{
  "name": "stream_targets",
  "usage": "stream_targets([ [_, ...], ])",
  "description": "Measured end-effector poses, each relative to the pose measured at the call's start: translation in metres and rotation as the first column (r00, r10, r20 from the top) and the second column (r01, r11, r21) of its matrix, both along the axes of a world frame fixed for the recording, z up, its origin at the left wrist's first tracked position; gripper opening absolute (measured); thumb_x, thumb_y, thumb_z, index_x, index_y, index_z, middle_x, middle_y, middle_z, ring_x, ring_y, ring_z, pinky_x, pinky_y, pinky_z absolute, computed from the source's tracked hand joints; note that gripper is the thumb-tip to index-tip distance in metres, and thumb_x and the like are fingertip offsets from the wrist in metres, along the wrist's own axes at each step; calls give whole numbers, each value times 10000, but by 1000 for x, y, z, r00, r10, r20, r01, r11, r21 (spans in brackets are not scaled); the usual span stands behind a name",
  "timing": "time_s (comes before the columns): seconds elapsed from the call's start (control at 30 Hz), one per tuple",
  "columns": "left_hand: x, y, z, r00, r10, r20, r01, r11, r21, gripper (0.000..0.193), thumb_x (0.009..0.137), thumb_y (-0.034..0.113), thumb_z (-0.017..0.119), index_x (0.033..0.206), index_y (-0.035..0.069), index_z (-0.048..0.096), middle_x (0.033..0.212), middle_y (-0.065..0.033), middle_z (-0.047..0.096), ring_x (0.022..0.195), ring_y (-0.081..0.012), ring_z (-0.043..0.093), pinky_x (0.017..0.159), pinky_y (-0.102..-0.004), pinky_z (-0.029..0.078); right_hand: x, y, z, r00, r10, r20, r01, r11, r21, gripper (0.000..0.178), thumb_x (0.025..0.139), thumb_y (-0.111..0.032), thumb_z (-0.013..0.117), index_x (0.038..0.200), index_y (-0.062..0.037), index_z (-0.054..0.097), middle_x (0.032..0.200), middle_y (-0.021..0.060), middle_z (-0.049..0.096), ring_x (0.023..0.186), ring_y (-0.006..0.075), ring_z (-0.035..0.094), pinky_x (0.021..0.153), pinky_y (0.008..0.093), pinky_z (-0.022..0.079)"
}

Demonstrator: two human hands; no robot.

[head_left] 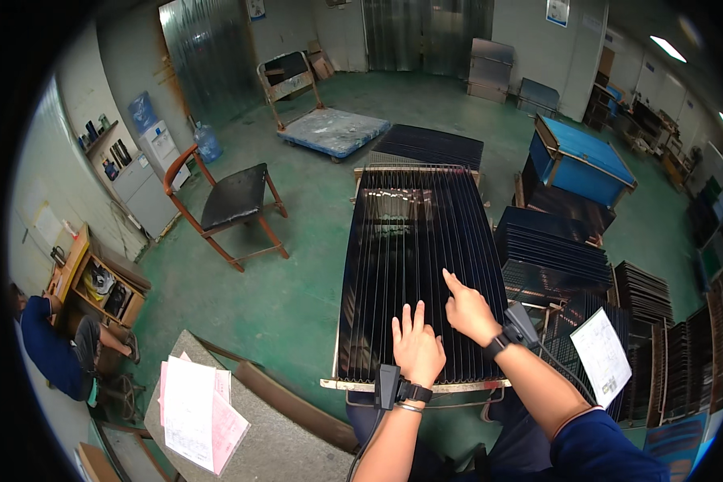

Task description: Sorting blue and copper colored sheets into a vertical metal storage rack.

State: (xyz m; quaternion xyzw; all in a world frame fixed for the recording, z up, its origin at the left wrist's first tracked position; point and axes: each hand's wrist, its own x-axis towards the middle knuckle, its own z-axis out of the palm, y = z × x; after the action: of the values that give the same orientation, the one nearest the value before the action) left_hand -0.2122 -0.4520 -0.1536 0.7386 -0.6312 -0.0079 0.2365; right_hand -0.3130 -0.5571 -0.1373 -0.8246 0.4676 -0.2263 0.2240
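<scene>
A rack full of thin, dark, glossy panels (386,297) stands on edge in front of me, the panels in close rows running away from me. My left hand (418,351) is over the near part of the rack, empty, with its index and middle fingers stretched forward. Slightly farther and to the right, my right hand (469,312) points its index finger ahead, its other fingers curled and nothing visible in it. Whether either hand touches the panel edges I cannot tell. Along the near end of the rack runs a pale frame bar (450,386).
More dark panels (550,253) are stacked at the right, near a blue bin (586,161). A sheet of paper (601,356) lies there too. Papers (193,410) rest on a grey table at left. A chair (233,201), a platform cart (333,131) and a seated person (56,345) are farther off.
</scene>
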Motion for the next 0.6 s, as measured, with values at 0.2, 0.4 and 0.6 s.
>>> stream_targets([
  [0.2, 19, -5, 26, 975, -132, -180, 106, 983, -147, 82, 756, 58, 606, 764, -23, 606, 1245, -170, 537, 1181, -357, 476, 1003, -459, 379, -66, 47, 46, 983, 18, 180, -71, 953, 295, 545, 882, -15, 441, 1414, -101, 359, 588, 89, 594, 569, 165, 660, 606, 299, 547],
  [0.4, 49, 32, 178, 800, -242, -549, 130, 963, -236, 149, 808, 63, 585, 834, -82, 606, 989, -233, 634, 882, -308, 653, 760, -348, 508, -116, 50, 60, 891, -43, 452, -140, 921, 363, 531, 923, -43, 459, 1433, -105, 326, 1349, 223, 467, 832, 144, 645, 685, 258, 520],
  [0.6, 92, 120, 204, 268, -320, -909, 173, 944, -281, 241, 883, 78, 560, 1069, -70, 604, 980, -64, 638, 888, -119, 579, 806, -256, 450, -119, 48, 65, 223, -315, 923, -525, 759, 386, 564, 947, -331, 531, 1396, -35, 360, 1293, 134, 524, 1144, 210, 539, 948, 311, 431],
])
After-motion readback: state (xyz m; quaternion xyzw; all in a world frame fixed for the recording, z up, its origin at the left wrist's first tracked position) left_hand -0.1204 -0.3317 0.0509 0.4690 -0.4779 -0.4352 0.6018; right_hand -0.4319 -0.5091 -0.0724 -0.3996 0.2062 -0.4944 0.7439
